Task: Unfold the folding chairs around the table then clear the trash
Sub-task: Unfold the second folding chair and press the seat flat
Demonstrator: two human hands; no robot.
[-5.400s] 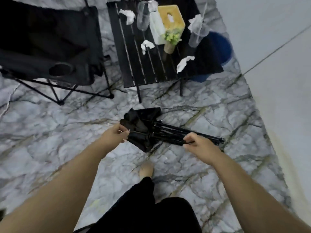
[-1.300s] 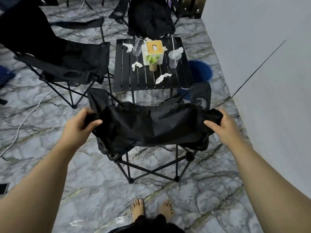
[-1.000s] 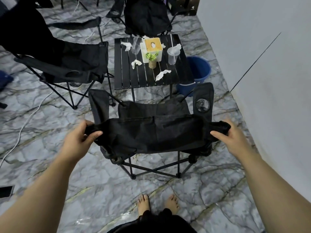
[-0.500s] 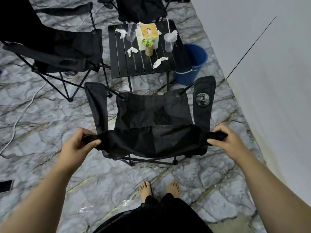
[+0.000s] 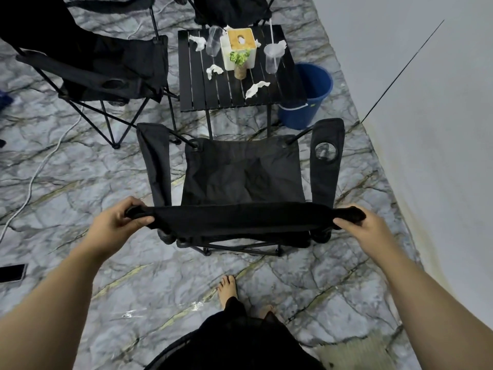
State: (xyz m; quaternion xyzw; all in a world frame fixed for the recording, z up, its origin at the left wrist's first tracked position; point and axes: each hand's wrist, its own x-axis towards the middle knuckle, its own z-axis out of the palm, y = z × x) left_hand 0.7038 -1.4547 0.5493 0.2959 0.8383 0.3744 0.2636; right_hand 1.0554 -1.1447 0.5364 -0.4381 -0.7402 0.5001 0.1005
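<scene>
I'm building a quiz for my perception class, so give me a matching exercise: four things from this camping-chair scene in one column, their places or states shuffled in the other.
1 bucket
2 tissue box
3 phone
4 nearest chair's backrest

A on the floor at the picture's left edge
B gripped by left hand and right hand
C on the floor between table and wall
D on the table, behind the small plant

Pairs: 1-C, 2-D, 3-A, 4-B

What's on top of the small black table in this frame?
On the table: a tissue box, a potted plant in front of it, a clear cup, a second cup and several crumpled tissues. The box hides the surface right behind it.
</scene>
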